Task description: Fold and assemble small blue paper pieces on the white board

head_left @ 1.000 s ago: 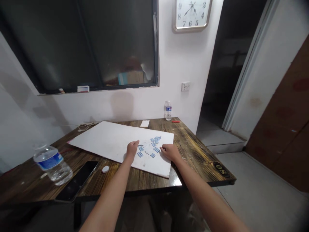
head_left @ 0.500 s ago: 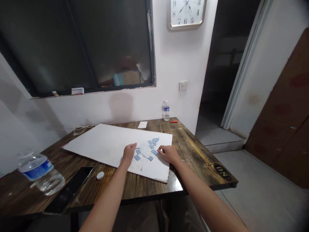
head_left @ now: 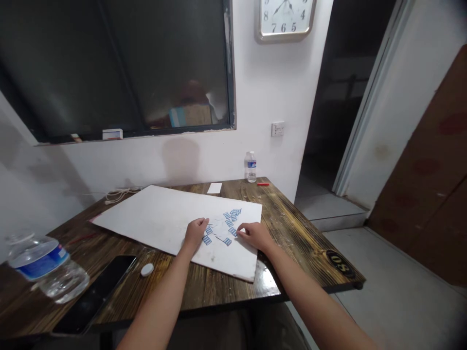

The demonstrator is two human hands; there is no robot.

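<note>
A white board (head_left: 160, 218) lies on the wooden table, with several small blue-and-white striped pieces (head_left: 227, 241) scattered on its right part. My left hand (head_left: 196, 235) rests at the left of the pieces, its fingers curled and thumb pressed to them; what may be in them is hidden. From the right side, my right hand (head_left: 255, 236) reaches to the pieces with thumb and index finger pinched together, right beside a striped piece (head_left: 232, 232). Too little shows to tell what that pinch holds. More striped pieces (head_left: 235, 214) are bunched near the board's far right corner.
A large water bottle (head_left: 47, 265), a black phone (head_left: 95, 294) and a white cap (head_left: 147, 270) lie at the left of the table (head_left: 310, 253). A small bottle (head_left: 251, 167), a red pen-like stick (head_left: 263, 184) and white paper (head_left: 214, 188) are along the back.
The view has shifted slightly. Both hands stay about where they were by the striped pieces, with small finger movements; the pieces keep their layout.
</note>
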